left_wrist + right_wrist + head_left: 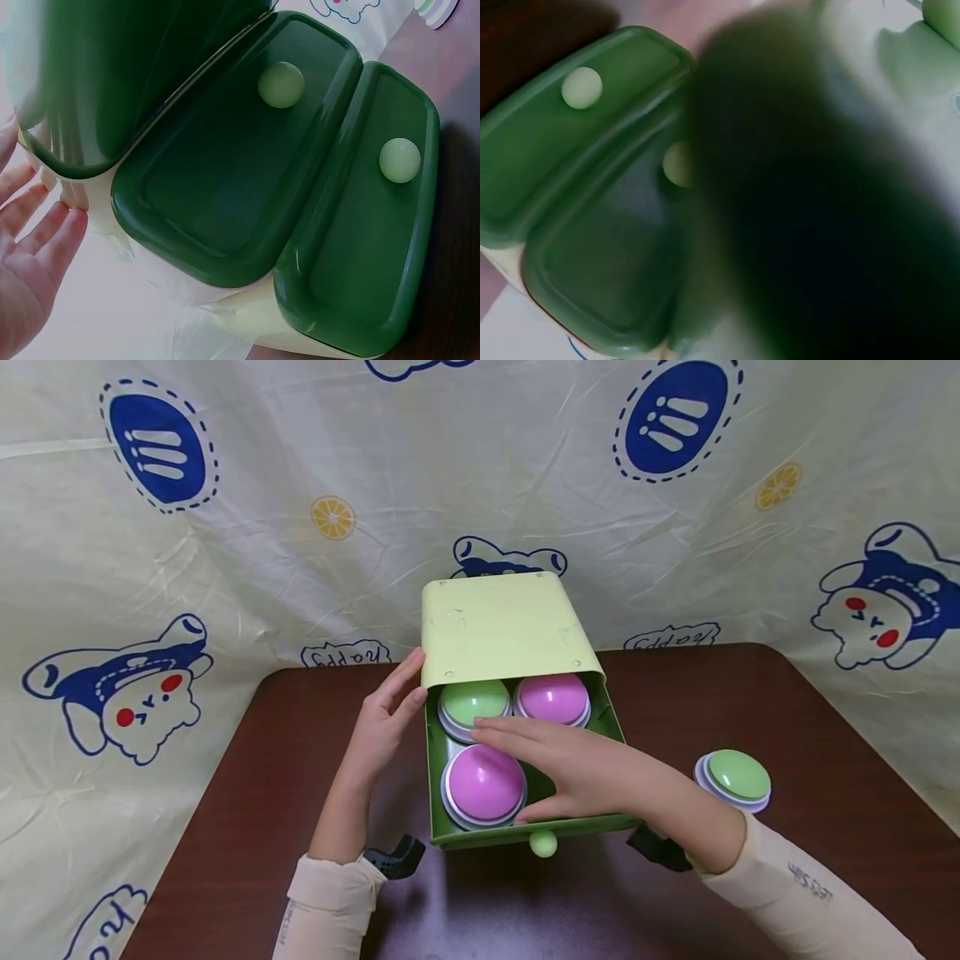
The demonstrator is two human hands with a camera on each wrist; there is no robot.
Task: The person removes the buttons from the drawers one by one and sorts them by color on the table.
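A cream cabinet point(498, 627) stands on the table with its green top drawer point(592, 825) pulled out. Inside the drawer sit a green domed button point(472, 700), a pink domed button point(558, 695) beside it, and another pink domed button point(486, 783) at the front left. My right hand point(577, 764) reaches over the drawer, fingers extended past the front pink button and thumb close to its right side; that hand hides the drawer's front right. Fairly straight fingers of my left hand point(382, 722) touch the cabinet's left side, also seen as the left hand point(34, 251) in the left wrist view.
Another green domed button point(738, 777) lies on the brown table point(292, 760) right of the cabinet. Below the open drawer are a pushed-in middle drawer point(217, 172) and bottom drawer point(360, 232), each with a round knob. A printed cloth point(480, 468) hangs behind.
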